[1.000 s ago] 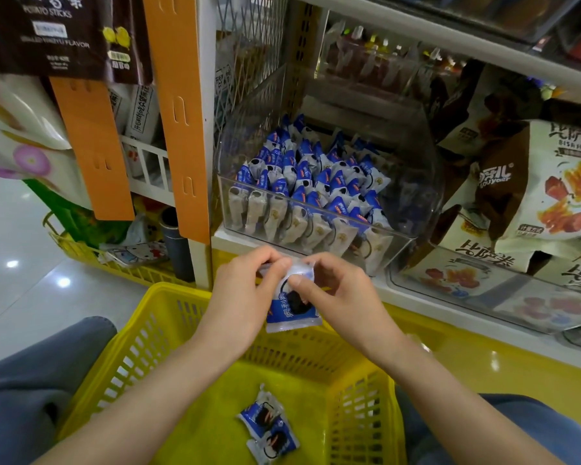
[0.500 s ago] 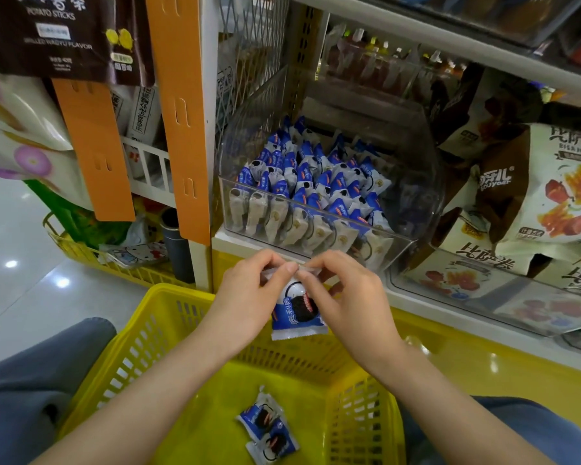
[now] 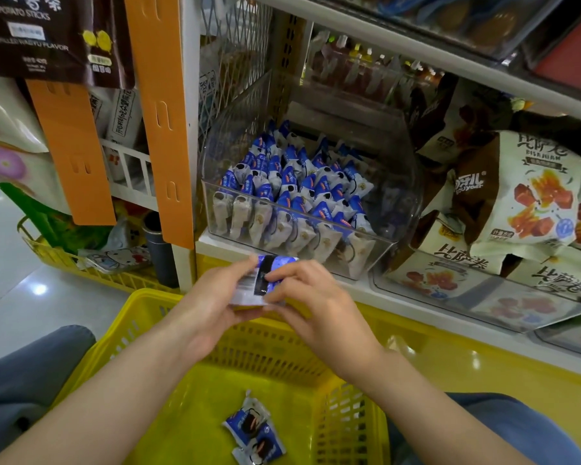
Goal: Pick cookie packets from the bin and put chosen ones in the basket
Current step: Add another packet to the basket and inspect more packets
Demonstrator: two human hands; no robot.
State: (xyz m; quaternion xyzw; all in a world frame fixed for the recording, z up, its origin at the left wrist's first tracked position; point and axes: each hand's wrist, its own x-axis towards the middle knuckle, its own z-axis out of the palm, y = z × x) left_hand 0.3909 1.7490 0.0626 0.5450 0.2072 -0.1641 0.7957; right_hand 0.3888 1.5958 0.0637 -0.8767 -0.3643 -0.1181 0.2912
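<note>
In the head view, the task is partly done. Two packets [image 3: 254,431] already lie on the floor of the yellow basket [image 3: 138,298], touching each other near its right wall. A third cookie packet [image 3: 265,280] is in hand above the basket's far rim, just in front of the shelf edge. The left hand [image 3: 212,303] grips its left side with the thumb across the top. The right hand [image 3: 316,310] pinches its right side with curled fingers. Judging by this, the packet is being looked over and has not yet been chosen or dropped. The clear bin [image 3: 401,196] on the shelf beyond the hands holds many more blue-and-white packets [image 3: 292,182], so plenty of picking may remain.

Compared with a second ago, the held packet has been turned. Then it hung upright below the fingertips with its printed front facing the camera. Now it sits higher between the hands and is tilted away, though motion blur makes it hard to say which face shows. Both hands have kept their hold and have shifted slightly up and towards the shelf. The two packets in the basket and the stock in the bin look unchanged.
</note>
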